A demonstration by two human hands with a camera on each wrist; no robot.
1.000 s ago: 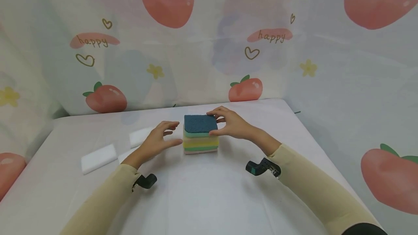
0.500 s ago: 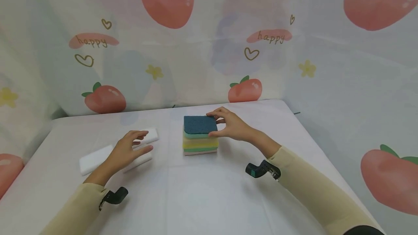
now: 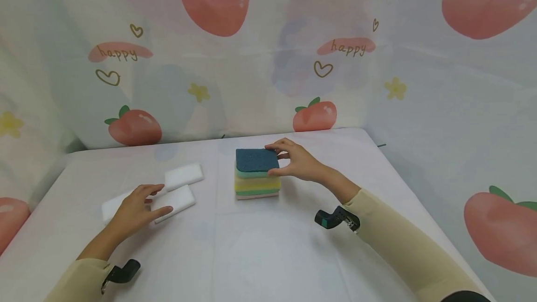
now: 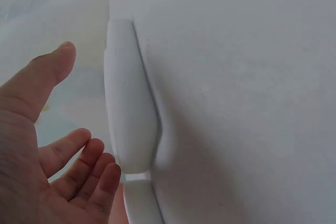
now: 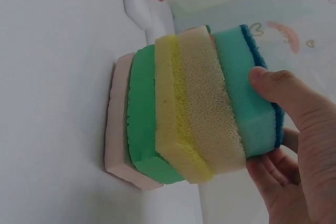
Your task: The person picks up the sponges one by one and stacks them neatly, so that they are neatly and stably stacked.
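A stack of coloured sponges (image 3: 257, 184) stands on the table, with pink, green, yellow and beige layers below a turquoise one. That top turquoise sponge (image 5: 236, 85) carries a dark blue scouring face. Thumb and fingers of my right hand (image 3: 297, 162) pinch its right end. Over to the left, my left hand (image 3: 135, 211) hovers by the white sponges, fingers loosely bent and thumb apart, holding nothing. One white sponge (image 3: 178, 202) lies nearest its thumb; another white sponge (image 3: 183, 176) is just behind. A third white sponge (image 3: 112, 206) is partly hidden by the hand.
White cloth covers the table (image 3: 260, 255). Behind it hangs a curtain (image 3: 260, 69) printed with peaches, hearts and flowers. A small black wrist camera (image 3: 122, 271) sits on the left sleeve, another black camera (image 3: 331, 218) on the right.
My left hand has moved left and toward me, away from the stack to the white sponges, uncovering two of them. My right hand has stayed on the top sponge.
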